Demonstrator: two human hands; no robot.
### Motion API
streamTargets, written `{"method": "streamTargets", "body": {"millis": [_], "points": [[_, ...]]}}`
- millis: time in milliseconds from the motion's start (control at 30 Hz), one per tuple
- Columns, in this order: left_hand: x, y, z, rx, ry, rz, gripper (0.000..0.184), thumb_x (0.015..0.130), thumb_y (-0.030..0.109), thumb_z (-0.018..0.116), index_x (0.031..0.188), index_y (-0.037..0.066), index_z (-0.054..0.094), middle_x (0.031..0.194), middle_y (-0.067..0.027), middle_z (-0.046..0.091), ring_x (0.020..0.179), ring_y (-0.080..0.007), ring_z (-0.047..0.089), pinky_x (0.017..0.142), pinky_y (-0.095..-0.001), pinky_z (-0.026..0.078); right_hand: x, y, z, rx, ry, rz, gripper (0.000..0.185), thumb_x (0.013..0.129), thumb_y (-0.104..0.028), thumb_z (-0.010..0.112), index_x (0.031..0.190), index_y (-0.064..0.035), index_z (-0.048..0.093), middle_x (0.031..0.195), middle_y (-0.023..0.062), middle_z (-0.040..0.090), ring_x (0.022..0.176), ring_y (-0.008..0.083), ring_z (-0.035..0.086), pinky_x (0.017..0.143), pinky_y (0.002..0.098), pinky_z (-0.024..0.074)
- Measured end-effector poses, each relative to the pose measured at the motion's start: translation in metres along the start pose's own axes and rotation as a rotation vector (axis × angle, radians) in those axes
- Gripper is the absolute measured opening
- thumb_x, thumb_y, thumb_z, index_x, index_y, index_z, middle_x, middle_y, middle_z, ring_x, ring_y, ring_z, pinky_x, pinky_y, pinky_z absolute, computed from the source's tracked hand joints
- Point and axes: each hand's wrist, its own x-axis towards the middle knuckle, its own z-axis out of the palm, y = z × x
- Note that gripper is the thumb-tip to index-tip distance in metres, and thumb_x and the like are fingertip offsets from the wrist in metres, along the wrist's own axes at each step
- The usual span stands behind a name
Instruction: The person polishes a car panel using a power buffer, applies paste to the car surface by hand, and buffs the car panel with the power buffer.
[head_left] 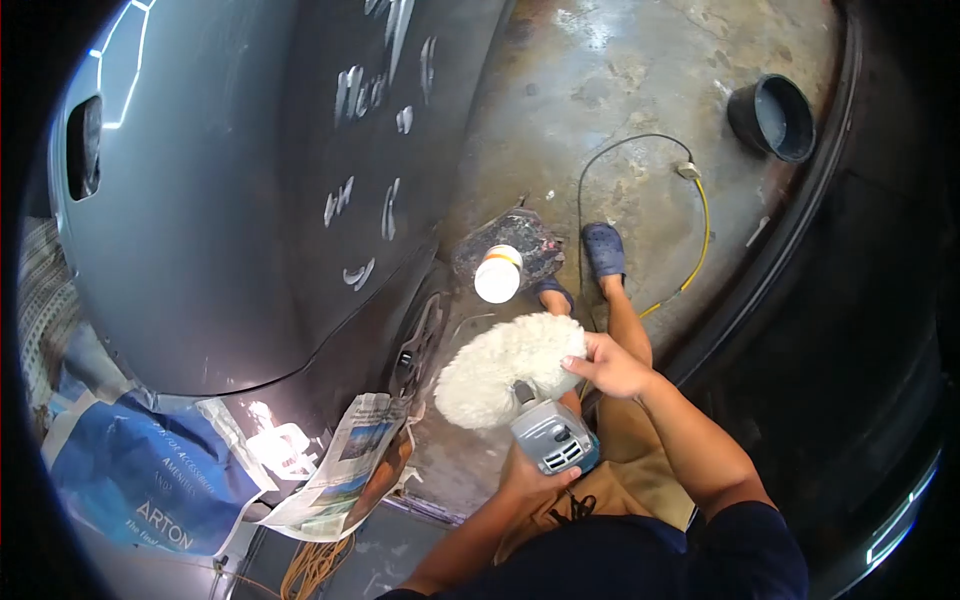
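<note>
I hold a power polisher (553,437) with a grey head and a teal body in front of my lap. My left hand (535,478) is closed around the body from below. A thick, fluffy white wool pad (505,375) is fitted to the polisher and faces the car panel. My right hand (612,365) pinches the right edge of this pad, thumb on the fleece; its other fingers are partly hidden. Left of the pad stands a dark grey car panel (330,230) with several whitish smears of compound (360,95) on it.
A white tub (498,274) stands by a dark rag (535,240) near my feet. A black bucket (772,118) is at the upper right. A yellow and black power cord (703,235) loops over the floor. Newspaper (340,470) and a blue printed sheet (150,475) cover parts at lower left.
</note>
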Motion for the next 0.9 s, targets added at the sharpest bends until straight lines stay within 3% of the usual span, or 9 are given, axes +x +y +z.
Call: {"method": "streamTargets", "body": {"millis": [167,267,400,433,533,567,600,667,900], "points": [[0.005,-0.004,-0.002,-0.053,0.048,0.001,0.074,0.076,0.018,0.095,0.136,0.002,0.056,0.121,-0.0073,0.069,0.111,-0.0172,0.067,0.097,-0.035,0.056,0.004,-0.027,0.005,-0.724,0.112,-0.044,0.036,0.108,-0.015,0.066,0.138,0.0044,0.064,0.117,0.007,0.08,0.103,0.0234,0.075,0.098,0.0381,0.0565],[0.003,0.004,-0.003,-0.062,-0.007,-0.035,0.076,0.076,0.016,0.095,0.139,0.001,0.054,0.123,-0.0074,0.068,0.113,-0.018,0.067,0.099,-0.0353,0.056,0.018,-0.001,-0.01,-0.008,0.065,0.124,0.033,0.105,-0.014,0.067,0.132,0.0038,0.069,0.115,0.0073,0.08,0.101,0.0243,0.076,0.098,0.0391,0.0568],[0.012,-0.004,-0.009,-0.029,0.006,-0.001,0.076,0.079,0.013,0.093,0.141,0.001,0.052,0.126,-0.008,0.068,0.116,-0.0182,0.068,0.101,-0.0358,0.056,0.027,0.009,-0.021,0.582,-0.013,0.097,0.033,0.104,-0.018,0.069,0.13,0.0017,0.072,0.131,0.0094,0.075,0.126,0.02,0.066,0.115,0.0392,0.0452],[0.012,-0.005,-0.011,-0.055,0.027,-0.024,0.076,0.079,0.013,0.093,0.142,0.001,0.051,0.126,-0.0085,0.068,0.117,-0.0186,0.068,0.102,-0.0357,0.056,0.036,0.027,-0.027,0.592,-0.137,0.039,0.062,0.107,-0.037,0.066,0.156,-0.0013,0.053,0.161,0.0143,0.054,0.15,0.0227,0.046,0.125,0.0441,0.0333],[0.026,0.001,-0.018,-0.159,0.091,0.069,0.081,0.083,0.007,0.087,0.15,-0.001,0.043,0.137,-0.0133,0.064,0.127,-0.0232,0.065,0.11,-0.0402,0.054,0.001,0.014,0.008,0.622,-0.017,0.119,0.093,0.106,-0.058,0.059,0.173,-0.0078,0.018,0.178,0.0141,0.026,0.162,0.0281,0.028,0.13,0.049,0.0255],[0.034,0.003,-0.02,-0.166,0.139,0.11,0.079,0.084,0.006,0.086,0.15,-0.001,0.043,0.137,-0.0131,0.064,0.127,-0.0229,0.065,0.11,-0.0398,0.053,-0.006,0.063,0.005,0.382,-0.169,0.049,0.109,0.104,-0.072,0.052,0.174,-0.0146,-0.008,0.182,0.0151,0.004,0.165,0.0315,0.017,0.132,0.0533,0.02],[0.042,0.005,-0.023,-0.175,0.192,0.153,0.077,0.084,0.004,0.084,0.149,0.0,0.044,0.136,-0.0128,0.064,0.126,-0.0226,0.065,0.11,-0.0395,0.053,-0.021,0.09,0.015,0.205,-0.177,0.024,0.113,0.101,-0.072,0.059,0.174,-0.0075,0.003,0.179,0.0199,0.017,0.163,0.0312,0.024,0.131,0.0494,0.0225],[0.057,0.006,-0.026,-0.153,0.321,0.215,0.078,0.085,0.003,0.081,0.151,0.0,0.039,0.136,-0.0121,0.061,0.122,-0.0221,0.065,0.108,-0.0381,0.052,-0.043,0.088,0.043,-0.129,-0.027,-0.036,0.11,0.085,-0.038,0.094,0.165,0.0045,0.032,0.161,0.0205,0.048,0.152,0.0273,0.043,0.126,0.0402,0.0327],[0.084,0.061,-0.013,0.113,0.655,0.458,0.099,0.078,0.016,0.093,0.152,-0.003,0.03,0.137,-0.0179,0.056,0.124,-0.0245,0.06,0.108,-0.0409,0.051,0.019,0.106,0.056,-0.044,0.054,-0.179,0.108,0.066,-0.03,0.107,0.151,0.0009,0.048,0.139,0.0118,0.062,0.13,0.021,0.058,0.112,0.0381,0.0471]]}}
